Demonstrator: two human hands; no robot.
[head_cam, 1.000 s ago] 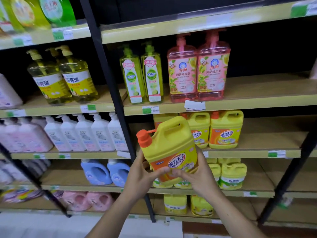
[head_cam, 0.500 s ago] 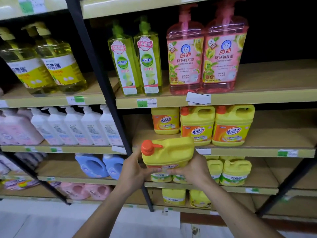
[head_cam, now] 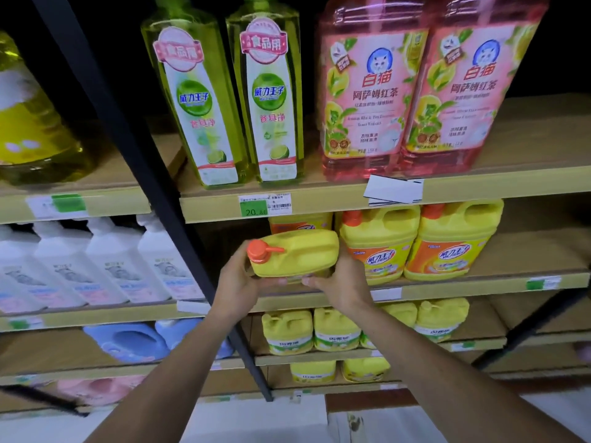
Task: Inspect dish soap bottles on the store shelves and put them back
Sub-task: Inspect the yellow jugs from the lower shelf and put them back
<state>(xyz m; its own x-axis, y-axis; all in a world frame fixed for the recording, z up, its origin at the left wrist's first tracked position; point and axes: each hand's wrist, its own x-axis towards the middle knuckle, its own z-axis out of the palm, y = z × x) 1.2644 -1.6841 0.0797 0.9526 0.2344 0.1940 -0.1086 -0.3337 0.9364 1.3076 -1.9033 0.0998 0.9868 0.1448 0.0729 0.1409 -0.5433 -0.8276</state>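
While both hands, left (head_cam: pixel 238 282) and right (head_cam: pixel 343 282), grip the yellow jug (head_cam: pixel 297 255) at frame centre, I judge return in progress; next, seat it on the shelf (head_cam: pixel 479 284).

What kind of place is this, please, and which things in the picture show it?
Most likely a shop's cleaning-goods aisle. Tiered shelves carry rows of identical bottles, such as the green dish soap bottles and yellow jugs, and price tags sit on the shelf edges.
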